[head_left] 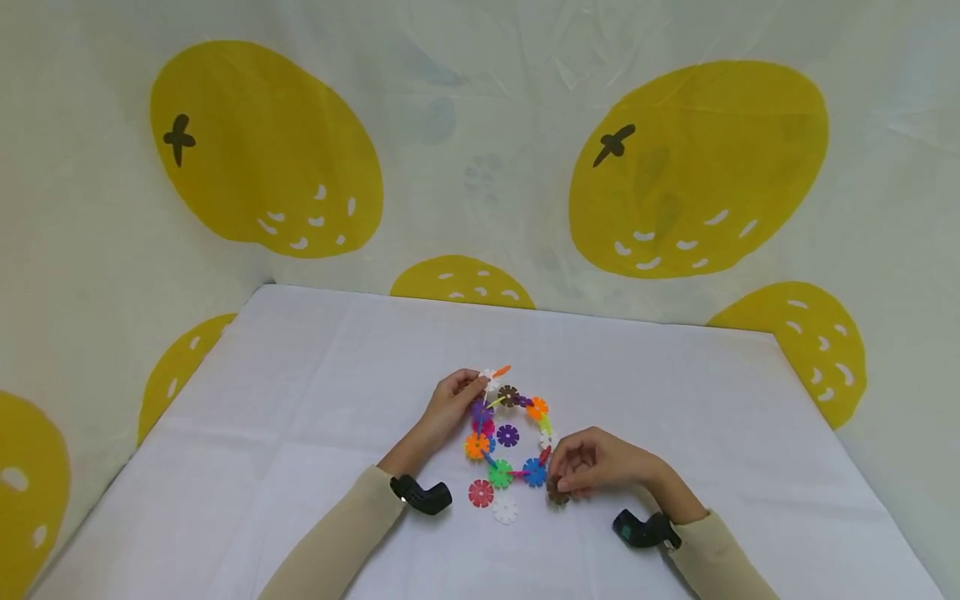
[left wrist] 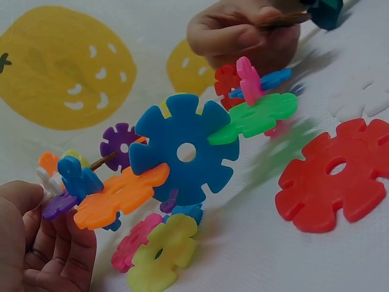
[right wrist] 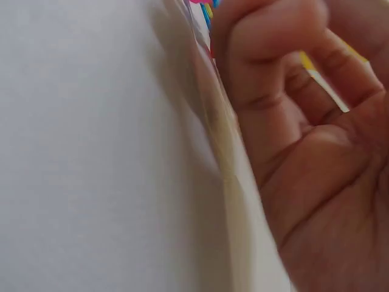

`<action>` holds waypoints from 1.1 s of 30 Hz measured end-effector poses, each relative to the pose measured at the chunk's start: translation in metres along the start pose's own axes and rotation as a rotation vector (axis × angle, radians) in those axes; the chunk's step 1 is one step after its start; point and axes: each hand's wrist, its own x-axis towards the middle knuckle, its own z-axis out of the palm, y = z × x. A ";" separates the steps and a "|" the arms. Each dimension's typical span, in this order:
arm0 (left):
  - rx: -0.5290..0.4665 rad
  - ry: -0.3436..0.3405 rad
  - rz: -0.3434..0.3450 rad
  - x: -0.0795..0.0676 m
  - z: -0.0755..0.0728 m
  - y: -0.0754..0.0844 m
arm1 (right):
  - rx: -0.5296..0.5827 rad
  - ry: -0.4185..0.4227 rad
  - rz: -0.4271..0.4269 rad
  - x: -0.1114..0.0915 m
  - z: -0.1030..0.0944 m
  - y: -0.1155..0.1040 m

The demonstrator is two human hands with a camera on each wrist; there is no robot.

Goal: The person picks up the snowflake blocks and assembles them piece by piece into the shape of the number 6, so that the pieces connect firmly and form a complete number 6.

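A ring of interlocked plastic snowflake discs in many colours stands between the hands, its green disc (head_left: 501, 474) at the near side. At the ring's far left my left hand (head_left: 450, 404) pinches a white disc (head_left: 490, 381), with an orange one jutting out beyond it. My right hand (head_left: 600, 461) holds a brown disc (head_left: 557, 493) between thumb and fingers, just right of the ring's blue and red discs. In the left wrist view that brown disc (left wrist: 284, 21) appears edge-on. Mostly palm and curled fingers of the right hand (right wrist: 322, 134) fill the right wrist view.
A loose red disc (head_left: 481, 493) and a white disc (head_left: 506, 510) lie on the white-covered table (head_left: 360, 367) in front of the ring. One purple disc (head_left: 507, 435) shows inside the ring. A curtain (head_left: 480, 125) with yellow fruit prints hangs behind the table.
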 end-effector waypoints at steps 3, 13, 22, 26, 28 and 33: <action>-0.002 0.003 0.020 0.001 0.000 -0.001 | -0.008 0.066 -0.025 0.002 -0.003 0.000; 0.029 -0.004 0.027 -0.001 0.000 0.001 | -0.036 0.440 0.002 0.019 -0.009 -0.001; 0.065 -0.017 0.040 -0.004 0.001 0.004 | -0.029 0.729 0.011 0.038 -0.015 -0.002; 0.083 -0.015 0.036 -0.003 0.001 0.004 | 0.012 0.804 0.049 0.046 -0.018 -0.001; 0.089 -0.017 0.034 -0.001 0.000 0.001 | 0.029 0.835 0.066 0.051 -0.019 -0.001; 0.088 -0.035 0.031 -0.001 0.000 0.001 | 0.056 0.886 0.065 0.061 -0.022 0.000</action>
